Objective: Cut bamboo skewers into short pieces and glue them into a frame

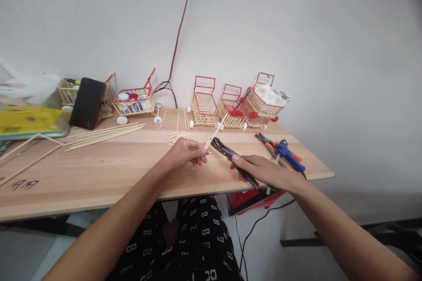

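Observation:
My left hand (185, 153) pinches a thin wooden stick (213, 134) that points up and to the right over the wooden table (99, 171). My right hand (263, 172) grips black pliers (227, 153), whose jaws sit at the stick, just right of my left fingers. A small pile of short cut sticks (178, 137) lies behind my left hand.
Several small red-and-wood toy carts (237, 103) line the wall, another cart (135, 101) further left. Long sticks (105, 134), a black phone (87, 102), a yellow box (29, 122), a blue glue gun (290, 154) and orange-handled pliers (273, 144) lie around. A red cable (180, 30) hangs down the wall.

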The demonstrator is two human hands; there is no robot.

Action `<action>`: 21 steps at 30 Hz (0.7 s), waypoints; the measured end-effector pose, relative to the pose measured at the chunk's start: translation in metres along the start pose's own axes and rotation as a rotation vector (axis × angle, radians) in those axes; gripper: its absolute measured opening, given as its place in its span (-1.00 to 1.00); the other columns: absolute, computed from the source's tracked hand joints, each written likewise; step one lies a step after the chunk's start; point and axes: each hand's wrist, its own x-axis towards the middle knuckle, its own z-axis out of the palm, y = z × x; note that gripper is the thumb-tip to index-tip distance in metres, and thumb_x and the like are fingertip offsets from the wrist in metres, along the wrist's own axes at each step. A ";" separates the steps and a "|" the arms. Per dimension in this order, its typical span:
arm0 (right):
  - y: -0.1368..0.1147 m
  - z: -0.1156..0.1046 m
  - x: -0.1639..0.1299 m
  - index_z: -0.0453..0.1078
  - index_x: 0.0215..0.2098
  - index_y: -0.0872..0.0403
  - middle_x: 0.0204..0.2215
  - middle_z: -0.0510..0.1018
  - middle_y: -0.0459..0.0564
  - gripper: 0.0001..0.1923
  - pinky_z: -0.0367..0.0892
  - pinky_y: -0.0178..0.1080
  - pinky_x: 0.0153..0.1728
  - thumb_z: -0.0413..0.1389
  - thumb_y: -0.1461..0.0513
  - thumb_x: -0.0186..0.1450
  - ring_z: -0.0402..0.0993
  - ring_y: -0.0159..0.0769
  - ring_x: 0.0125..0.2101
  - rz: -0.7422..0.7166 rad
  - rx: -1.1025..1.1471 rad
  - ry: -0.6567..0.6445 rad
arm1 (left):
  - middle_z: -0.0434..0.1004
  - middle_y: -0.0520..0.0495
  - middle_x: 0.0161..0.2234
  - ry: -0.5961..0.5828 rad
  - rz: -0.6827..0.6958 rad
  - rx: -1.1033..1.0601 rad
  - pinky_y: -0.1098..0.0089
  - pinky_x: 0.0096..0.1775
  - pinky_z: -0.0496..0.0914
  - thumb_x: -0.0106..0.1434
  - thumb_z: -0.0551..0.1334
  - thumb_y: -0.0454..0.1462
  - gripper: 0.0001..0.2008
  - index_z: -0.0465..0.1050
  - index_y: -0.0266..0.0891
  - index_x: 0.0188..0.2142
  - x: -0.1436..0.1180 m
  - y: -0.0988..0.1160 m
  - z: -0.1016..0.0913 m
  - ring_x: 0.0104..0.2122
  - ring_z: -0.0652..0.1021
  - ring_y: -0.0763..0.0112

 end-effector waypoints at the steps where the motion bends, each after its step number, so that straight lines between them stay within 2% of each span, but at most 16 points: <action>1: 0.000 0.001 0.002 0.52 -0.36 0.09 -0.53 0.54 0.01 -0.38 0.22 -0.29 -0.48 -0.07 -0.24 0.22 0.38 -0.29 -0.53 -0.007 0.003 -0.003 | 0.53 -0.08 -0.57 0.012 0.007 0.005 0.54 -0.54 0.34 0.13 0.28 -0.18 -0.75 0.49 -0.36 -0.51 0.000 -0.001 0.001 -0.62 0.44 0.56; 10: -0.010 0.009 0.010 0.48 -0.39 0.12 -0.64 0.47 -0.01 -0.32 0.22 -0.30 -0.59 -0.11 -0.27 0.21 0.34 -0.34 -0.63 0.041 0.005 -0.018 | 0.48 -0.04 -0.62 0.085 0.076 0.124 0.53 -0.59 0.33 0.14 0.22 -0.22 -0.77 0.47 -0.34 -0.54 0.001 -0.010 0.007 -0.64 0.45 0.52; 21: -0.003 0.014 0.015 0.46 -0.49 0.11 -0.68 0.44 -0.01 -0.33 0.13 -0.31 -0.69 -0.09 -0.27 0.20 0.28 -0.40 -0.73 0.035 -0.053 0.052 | 0.45 0.00 -0.66 0.172 0.102 0.288 0.52 -0.55 0.30 0.16 0.18 -0.30 -0.78 0.45 -0.31 -0.58 -0.005 -0.006 0.013 -0.64 0.46 0.50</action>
